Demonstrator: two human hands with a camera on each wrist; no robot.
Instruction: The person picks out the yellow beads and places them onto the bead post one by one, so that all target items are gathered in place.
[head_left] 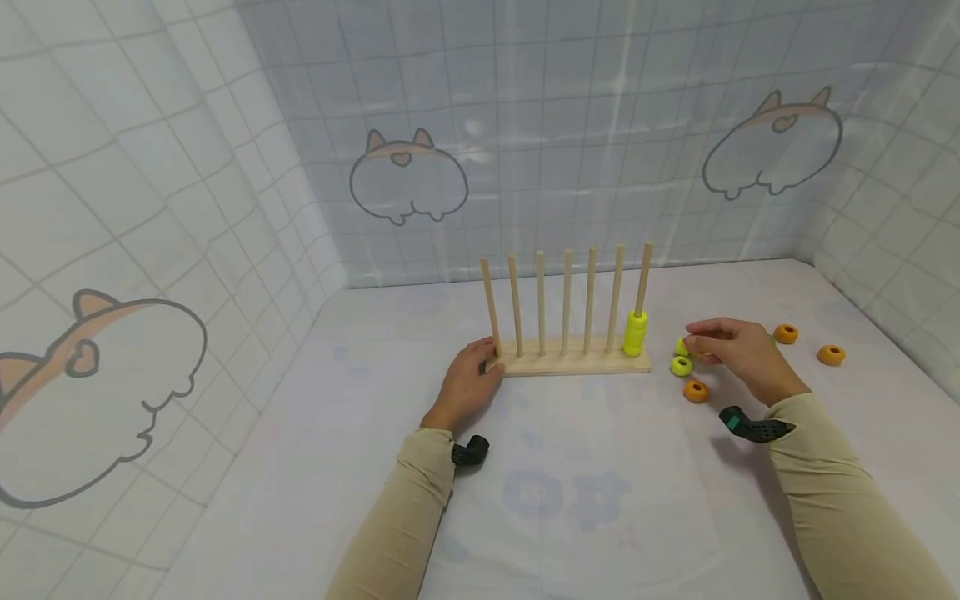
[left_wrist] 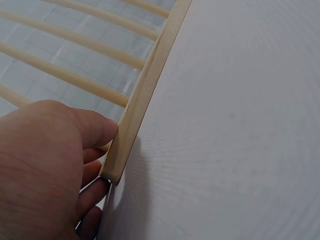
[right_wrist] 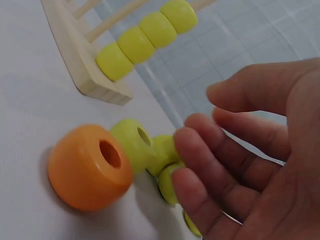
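A wooden peg rack (head_left: 573,364) with several upright rods stands on the table. Several yellow beads (head_left: 634,333) are stacked on its rightmost rod. My left hand (head_left: 468,379) grips the rack's left end, thumb (left_wrist: 102,127) on the front of the base and fingers behind it. To the right of the rack, my right hand (head_left: 731,350) is over loose yellow-green beads, its fingers loosely bent and the thumb apart from them. In the right wrist view its fingertips overlap the yellow-green beads (right_wrist: 131,142), with nothing pinched between them. An orange bead (right_wrist: 90,167) lies beside these, hole showing.
Two more orange beads, a nearer one (head_left: 831,355) and a farther one (head_left: 786,333), lie right of my right hand. A tiled-pattern sheet (head_left: 540,183) with cartoon animals stands behind the white tabletop (head_left: 570,492) and along both sides.
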